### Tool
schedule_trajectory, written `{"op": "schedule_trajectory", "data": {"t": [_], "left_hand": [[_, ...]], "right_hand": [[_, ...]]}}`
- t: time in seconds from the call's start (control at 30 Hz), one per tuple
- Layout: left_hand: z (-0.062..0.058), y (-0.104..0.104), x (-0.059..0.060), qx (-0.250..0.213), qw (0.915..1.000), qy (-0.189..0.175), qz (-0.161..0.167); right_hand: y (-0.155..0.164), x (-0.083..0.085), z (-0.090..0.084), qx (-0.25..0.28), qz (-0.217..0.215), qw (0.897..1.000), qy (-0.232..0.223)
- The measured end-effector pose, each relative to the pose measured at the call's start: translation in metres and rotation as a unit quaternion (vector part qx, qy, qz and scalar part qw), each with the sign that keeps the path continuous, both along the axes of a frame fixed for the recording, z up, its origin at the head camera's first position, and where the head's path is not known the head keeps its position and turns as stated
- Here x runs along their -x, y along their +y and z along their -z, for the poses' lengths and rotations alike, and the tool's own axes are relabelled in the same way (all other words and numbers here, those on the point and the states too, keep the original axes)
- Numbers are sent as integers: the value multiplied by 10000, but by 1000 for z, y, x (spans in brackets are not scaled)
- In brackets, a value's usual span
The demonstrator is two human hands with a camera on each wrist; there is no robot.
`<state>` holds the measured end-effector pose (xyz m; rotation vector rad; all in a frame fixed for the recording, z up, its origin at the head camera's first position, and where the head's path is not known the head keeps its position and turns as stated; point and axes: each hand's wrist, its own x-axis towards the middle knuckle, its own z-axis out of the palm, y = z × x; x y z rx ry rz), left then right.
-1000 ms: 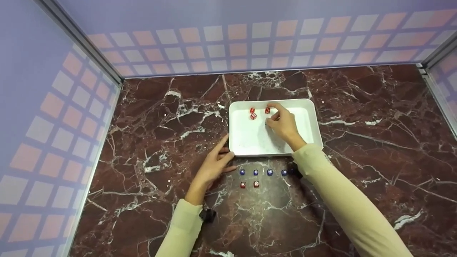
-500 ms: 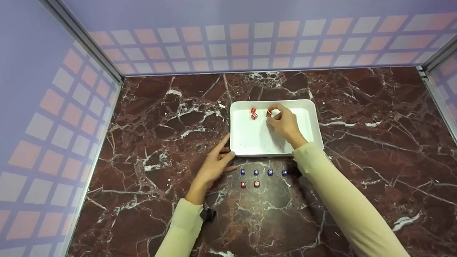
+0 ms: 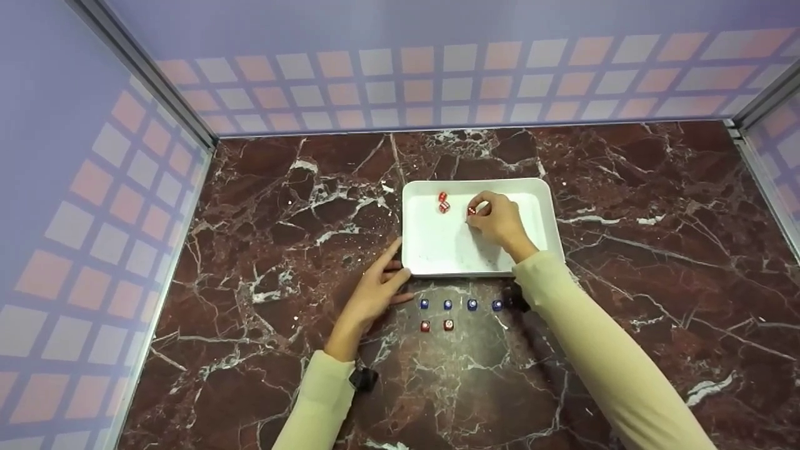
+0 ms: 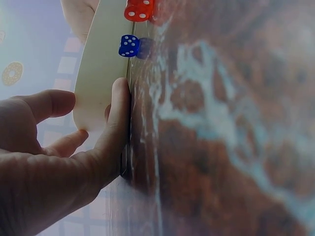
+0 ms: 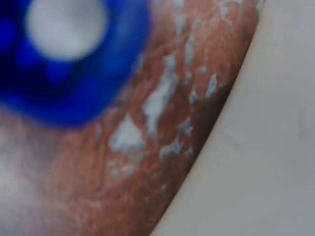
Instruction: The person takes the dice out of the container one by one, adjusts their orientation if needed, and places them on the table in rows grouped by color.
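My right hand (image 3: pixel 500 222) is over the white tray (image 3: pixel 419 250) and pinches a red die (image 3: pixel 471 211) between thumb and index finger. Two more red dice (image 3: pixel 443 207) sit close together near the tray's far left. At the tray's near left corner, my left hand (image 3: pixel 369 297) touches the rim with its fingers spread; in the left wrist view the thumb and fingers (image 4: pixel 64 101) lie around that corner. A row of several blue dice (image 3: pixel 472 304) stands on the table in front of the tray. Two red dice (image 3: pixel 448 325) form a second row nearer me.
The dark red marble-patterned tabletop (image 3: pixel 287 250) is bounded by patterned panels at the back (image 3: pixel 400 81) and sides. One blue die (image 5: pixel 64 64) looms close to the right wrist camera, beside the tray's wall (image 5: pixel 266 157). My right forearm crosses the table's right side.
My right thumb and index finger have come together on the red die and drawn it slightly towards me, away from the tray's far wall. The left hand stays at the corner.
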<state>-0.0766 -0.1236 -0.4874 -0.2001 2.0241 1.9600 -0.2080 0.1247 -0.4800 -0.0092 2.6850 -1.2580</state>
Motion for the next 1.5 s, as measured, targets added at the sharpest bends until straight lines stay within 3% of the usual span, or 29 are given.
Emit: {"op": "schedule_trajectory", "data": {"t": [0.37,0.9,1.5], "left_hand": [[5,3,2,-13,10000,-52,84],[6,-3,0,-65,9999,-135,-67],[2,1,1,-166,9998,-83,-65]], "right_hand": [[2,-8,4,-368,14,9989,294],[-6,-6,11,-250,-104,9986,458],[-2,-6,4,-55,16,9992,393]]}}
